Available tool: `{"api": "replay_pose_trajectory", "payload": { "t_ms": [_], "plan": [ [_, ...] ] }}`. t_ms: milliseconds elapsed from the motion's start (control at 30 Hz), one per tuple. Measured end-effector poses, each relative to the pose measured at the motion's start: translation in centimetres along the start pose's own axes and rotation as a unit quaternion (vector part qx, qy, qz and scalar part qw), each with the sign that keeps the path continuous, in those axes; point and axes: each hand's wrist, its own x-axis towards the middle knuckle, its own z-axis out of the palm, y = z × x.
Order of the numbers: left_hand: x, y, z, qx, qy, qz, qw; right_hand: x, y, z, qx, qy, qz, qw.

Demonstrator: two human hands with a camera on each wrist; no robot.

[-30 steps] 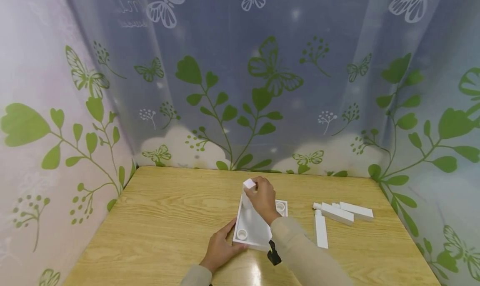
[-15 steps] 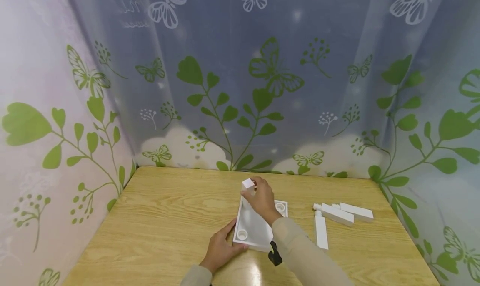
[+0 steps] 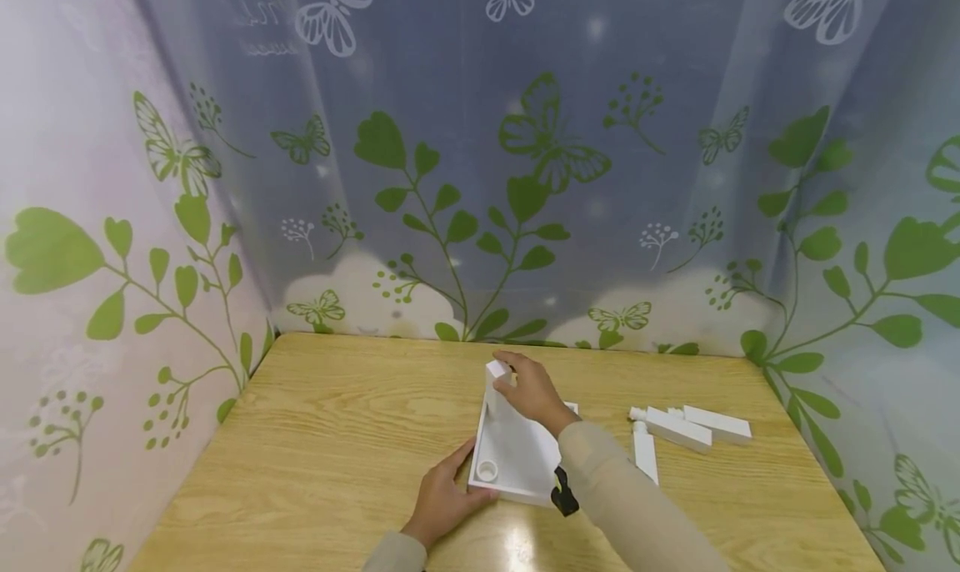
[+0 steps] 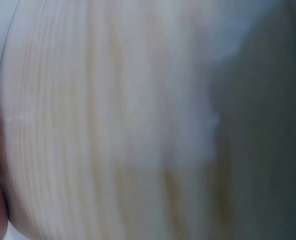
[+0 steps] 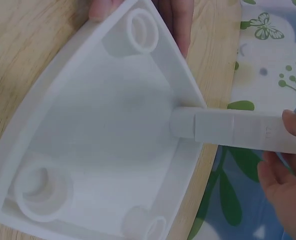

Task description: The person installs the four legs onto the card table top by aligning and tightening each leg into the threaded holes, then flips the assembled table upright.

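Observation:
A white tabletop (image 3: 517, 464) lies underside up, its low rim and round corner sockets showing. My left hand (image 3: 442, 497) holds its near left corner, thumb on the front edge and fingers along the left side. In the right wrist view, a white square table leg (image 5: 238, 130) stands with its round end in one corner socket. My right hand (image 3: 532, 388) pinches the leg's upper end between thumb and fingers. Another socket (image 5: 142, 30) shows beside the left hand's fingers (image 5: 180, 22). The left wrist view shows mostly blurred table and a bit of a finger.
Several loose white legs with round pegs lie to the right, among them one slanted leg (image 3: 678, 430) and one pointing toward me (image 3: 645, 455). The wooden table (image 3: 337, 422) ends at a patterned curtain (image 3: 420, 222) behind and at both sides.
My right hand and forearm have swung a little to the right, with the wrist turned and the fingers still at the leg's top. The leg and left hand stay in place.

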Motion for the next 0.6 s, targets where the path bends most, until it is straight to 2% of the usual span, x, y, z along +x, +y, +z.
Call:
{"api": "replay_pose_trajectory", "payload": {
  "t_ms": [233, 367, 600],
  "plan": [
    [0.1, -0.3, 0.1, -0.005, -0.005, 0.004, 1.0, 0.0, 0.3, 0.0, 0.006, 0.019, 0.037, 0.999],
    [0.1, -0.5, 0.2, -0.009, -0.008, 0.004, 0.9999, 0.0, 0.3, 0.4, -0.001, 0.037, 0.042, 0.998],
    [0.1, -0.4, 0.2, -0.008, -0.008, 0.006, 0.9999, 0.2, 0.3, 1.2, -0.015, 0.09, 0.059, 0.994]
  ]
}}
